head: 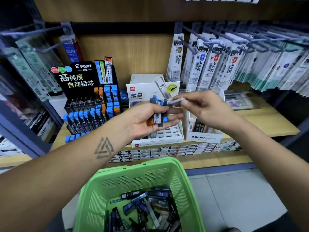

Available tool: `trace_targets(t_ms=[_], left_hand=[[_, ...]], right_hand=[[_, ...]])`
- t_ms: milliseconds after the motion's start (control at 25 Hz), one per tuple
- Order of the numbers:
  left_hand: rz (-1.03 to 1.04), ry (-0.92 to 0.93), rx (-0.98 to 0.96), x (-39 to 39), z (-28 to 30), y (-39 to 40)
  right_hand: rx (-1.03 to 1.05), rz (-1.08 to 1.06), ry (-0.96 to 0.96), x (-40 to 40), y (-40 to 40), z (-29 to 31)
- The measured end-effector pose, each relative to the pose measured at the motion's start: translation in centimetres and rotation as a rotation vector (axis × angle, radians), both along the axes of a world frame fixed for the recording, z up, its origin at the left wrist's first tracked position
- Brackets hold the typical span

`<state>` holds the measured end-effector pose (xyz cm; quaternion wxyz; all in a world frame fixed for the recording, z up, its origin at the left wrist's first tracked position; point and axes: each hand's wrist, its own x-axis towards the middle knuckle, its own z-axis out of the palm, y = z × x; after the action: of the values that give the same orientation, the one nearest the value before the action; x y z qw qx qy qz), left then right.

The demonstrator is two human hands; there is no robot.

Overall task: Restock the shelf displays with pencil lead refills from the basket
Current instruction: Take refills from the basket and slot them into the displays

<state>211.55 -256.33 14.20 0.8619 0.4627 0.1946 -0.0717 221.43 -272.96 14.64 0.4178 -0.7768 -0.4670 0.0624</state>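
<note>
Head view: your left hand (pixel 147 117) clutches several lead refills (pixel 157 114) mid-frame; your right hand (pixel 199 104) pinches one. The green basket (pixel 93 198) at bottom holds plenty, so restocking seems far from finished.

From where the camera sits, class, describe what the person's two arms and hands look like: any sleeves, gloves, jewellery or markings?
Both forearms are bare, with no sleeves in view. The left hand and right hand wear no gloves, and no rings or watch can be seen. The left forearm carries a dark tattoo of interlocking triangles near the wrist. The right forearm shows no marking.
</note>
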Motion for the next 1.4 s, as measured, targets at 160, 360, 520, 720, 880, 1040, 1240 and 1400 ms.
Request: trace_targets(t_ms=[160,360,520,720,880,1040,1240,1400], left_hand=[[-0.083,0.03,0.034,0.8,-0.5,-1.9],[-0.069,0.026,0.012,1.8,-1.5,-3.6],[-0.073,0.032,0.021,2.1,-2.1,-4.6],[-0.095,0.046,0.021,2.3,-2.7,-5.6],[-0.108,0.062,0.02,2.3,-3.1,-5.6],[-0.119,0.077,0.02,2.3,-3.5,-5.4],[-0.117,0.106,-0.03,2.3,-4.0,-5.4],[-0.127,0.079,-0.023,2.3,-4.0,-5.1]], right_hand=[[0.174,-0.178,0.083,1.1,-2.0,-0.4],[0.069,-0.452,0.073,3.5,-5.2,-2.2],[-0.059,-0.537,-0.021,4.8,-7.8,-3.8],[-0.207,-0.538,-0.154,6.0,-8.3,-5.9],[-0.296,-0.516,-0.19,6.0,-8.1,-7.5],[-0.311,-0.516,-0.262,5.7,-7.8,-8.5],[-0.311,-0.572,-0.347,5.4,-7.4,-8.3],[-0.1,-0.498,0.003,3.7,-5.9,-6.4]])
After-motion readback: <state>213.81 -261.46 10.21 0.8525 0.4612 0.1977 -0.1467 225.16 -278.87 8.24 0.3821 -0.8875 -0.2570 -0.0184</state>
